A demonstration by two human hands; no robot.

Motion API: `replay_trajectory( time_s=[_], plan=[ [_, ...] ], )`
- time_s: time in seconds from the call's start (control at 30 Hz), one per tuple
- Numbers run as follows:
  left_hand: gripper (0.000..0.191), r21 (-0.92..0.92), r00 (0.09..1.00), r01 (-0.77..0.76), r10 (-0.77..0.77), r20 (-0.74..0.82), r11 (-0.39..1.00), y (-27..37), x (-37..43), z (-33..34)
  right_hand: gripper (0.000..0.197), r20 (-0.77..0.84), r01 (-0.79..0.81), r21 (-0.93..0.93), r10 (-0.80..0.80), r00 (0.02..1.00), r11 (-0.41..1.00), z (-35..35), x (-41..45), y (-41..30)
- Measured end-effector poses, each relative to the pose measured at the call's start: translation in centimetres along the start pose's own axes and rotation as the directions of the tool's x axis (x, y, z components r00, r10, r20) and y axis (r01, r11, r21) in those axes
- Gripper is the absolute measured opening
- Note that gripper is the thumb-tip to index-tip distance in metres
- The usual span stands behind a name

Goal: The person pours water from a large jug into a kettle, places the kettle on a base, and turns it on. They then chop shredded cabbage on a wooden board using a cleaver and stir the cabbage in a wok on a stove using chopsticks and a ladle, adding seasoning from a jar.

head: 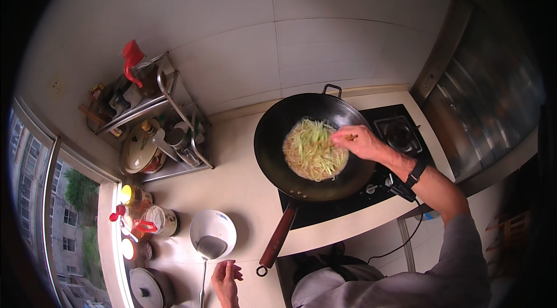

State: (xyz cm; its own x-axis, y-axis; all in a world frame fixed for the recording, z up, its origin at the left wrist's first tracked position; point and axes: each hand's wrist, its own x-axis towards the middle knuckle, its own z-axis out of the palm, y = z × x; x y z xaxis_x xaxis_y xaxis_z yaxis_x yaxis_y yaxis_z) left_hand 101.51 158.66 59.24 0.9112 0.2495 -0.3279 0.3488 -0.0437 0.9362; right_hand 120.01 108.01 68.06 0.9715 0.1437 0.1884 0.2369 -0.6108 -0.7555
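A black wok (272, 160) with a wooden handle stands on the gas hob, holding pale green vegetable shreds (315, 149) in cloudy liquid. Over the wok's right side, my right hand (359, 141) grips what look like wooden chopsticks (350, 137), their tips hard to make out among the shreds. My left hand (226, 279), empty with fingers loosely bent, is over the counter near the handle of a metal ladle (211, 248). The ladle's bowl rests in a white enamel-like bowl (224, 221), left of the wok handle.
Seasoning bottles and jars (161, 220) line the window side, beside a grey lidded pot (150, 288). A metal rack (178, 107) with a lidded pot and utensils stands in the back left corner. The hob (313, 216) has a second burner (398, 134) at right.
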Motion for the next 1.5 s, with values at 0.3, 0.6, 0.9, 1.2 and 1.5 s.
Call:
replay_trajectory(
  time_s=[0.3, 0.6, 0.9, 1.2, 1.5],
  plan=[
    [0.022, 0.016, 0.995, -0.037, 0.036, 0.094, 0.999, 0.6, -0.2, 2.7, 0.022, 0.066, -0.189, 0.192, 0.180, 0.982, 0.963, -2.2, -2.0, -1.6],
    [0.025, 0.025, 0.995, 0.014, -0.017, 0.098, 1.000, -0.8, -1.7, 3.7, 0.019, -0.365, 0.037, -0.047, -0.052, 0.930, 0.998, -1.5, -0.1, 2.7],
    [0.022, 0.046, 0.986, 0.011, -0.019, 0.165, 0.999, -2.4, -1.6, 4.5, 0.020, -0.025, 0.195, -0.108, -0.199, 0.980, 0.975, -0.3, -2.4, 1.4],
    [0.022, 0.073, 0.982, 0.001, -0.015, 0.191, 0.997, -2.3, -1.2, 5.3, 0.019, 0.056, 0.201, -0.088, -0.197, 0.979, 0.976, -1.6, -3.7, -1.4],
    [0.016, 0.113, 0.972, -0.013, -0.014, 0.233, 0.993, -2.6, -1.3, 6.5, 0.019, 0.033, 0.199, 0.016, -0.199, 0.979, 0.980, 0.7, -3.5, -2.1]
  ],
)
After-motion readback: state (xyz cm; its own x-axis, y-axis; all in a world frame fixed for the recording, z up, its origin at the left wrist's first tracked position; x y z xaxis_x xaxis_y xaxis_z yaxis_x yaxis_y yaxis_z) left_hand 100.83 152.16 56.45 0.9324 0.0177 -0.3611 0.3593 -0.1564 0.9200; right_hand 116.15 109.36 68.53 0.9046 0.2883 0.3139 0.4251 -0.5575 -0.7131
